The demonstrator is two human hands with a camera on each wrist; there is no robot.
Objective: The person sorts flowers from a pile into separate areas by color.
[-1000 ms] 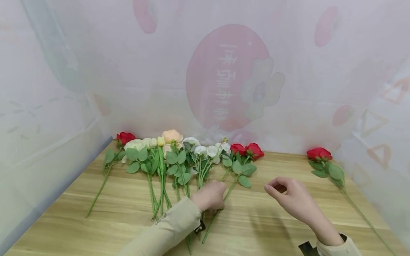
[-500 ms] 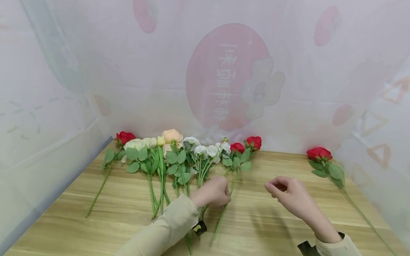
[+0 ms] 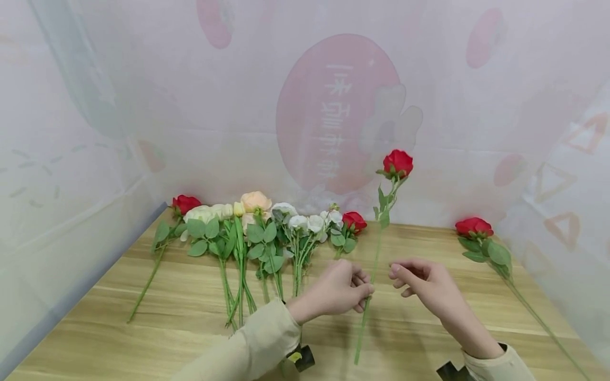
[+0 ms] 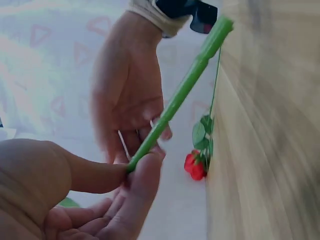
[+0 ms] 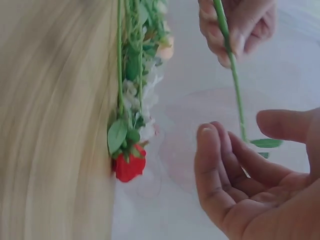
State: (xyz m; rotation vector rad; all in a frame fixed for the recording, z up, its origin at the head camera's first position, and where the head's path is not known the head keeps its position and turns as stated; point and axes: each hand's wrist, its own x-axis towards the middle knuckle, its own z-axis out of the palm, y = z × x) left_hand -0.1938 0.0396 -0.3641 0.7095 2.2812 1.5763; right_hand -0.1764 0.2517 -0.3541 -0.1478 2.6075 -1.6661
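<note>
At the near edge, two beige sleeves come in over the wood-grain counter. The left hand pinches the green stem of a red rose between thumb and forefinger, roughly halfway along it. The right hand is just beside that stem, grasping nothing, its fingers gently curved and its thumb well apart from them. The held rose has its cut end toward the person and its bloom up and away, the long axis steeply tilted and leaning slightly right; whether the cut end touches the counter cannot be told. A second ago this rose lay on the counter with its bloom at the end of the row; now it is raised in front of the backdrop, the left hand has shifted rightward with it, and the right hand has hardly moved. Farther off, along the back, lie a red rose at far left, cream flowers, a yellow bud, a peach rose, white flowers and another red rose. A lone red rose lies well apart at right. Behind stands a pale printed cloth backdrop.
</note>
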